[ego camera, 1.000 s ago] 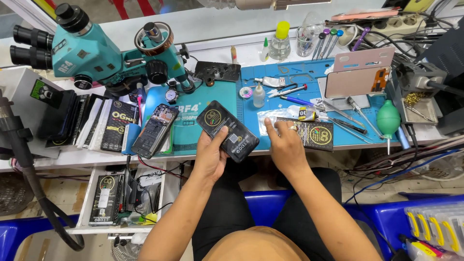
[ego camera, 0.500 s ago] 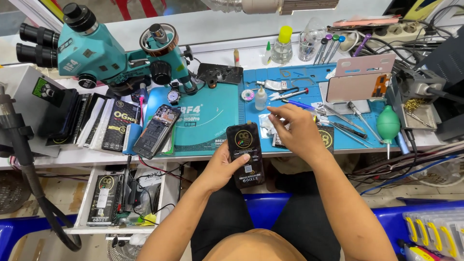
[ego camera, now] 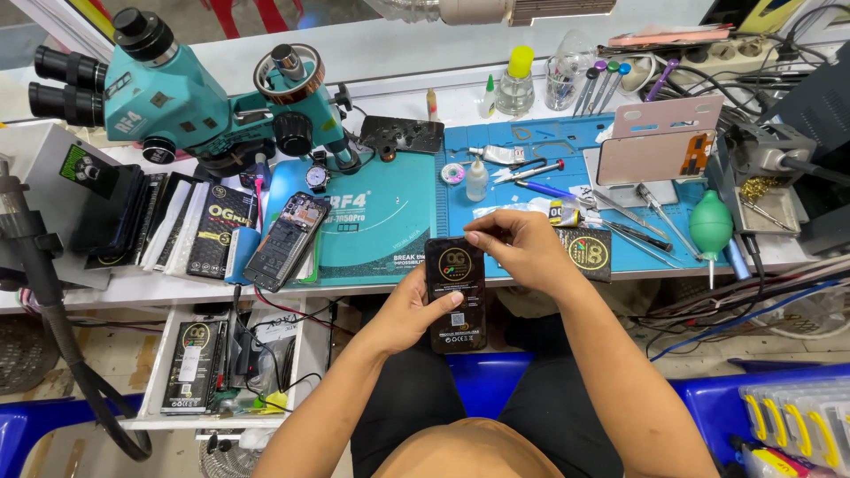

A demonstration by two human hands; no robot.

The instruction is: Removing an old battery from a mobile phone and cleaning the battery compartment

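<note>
My left hand (ego camera: 414, 305) holds a black rectangular package with a gold round emblem (ego camera: 455, 292) upright over my lap, just in front of the bench edge. Fingers of my right hand (ego camera: 522, 248) pinch the top edge of that package. A similar black packet (ego camera: 591, 253) lies flat on the blue mat (ego camera: 567, 177) beside my right wrist. An opened phone with its insides showing (ego camera: 286, 239) rests at the left of the teal mat (ego camera: 376, 235).
A teal microscope (ego camera: 177, 102) stands at the back left. Tweezers, screwdrivers, small bottles and a green air blower (ego camera: 711, 226) crowd the blue mat. A pink-backed device (ego camera: 660, 142) leans at the right. An open drawer (ego camera: 221, 367) holds boxes and cables below left.
The package has come off the bench toward my lap and turned upright. My right hand moved from the blue mat to the package's top edge.
</note>
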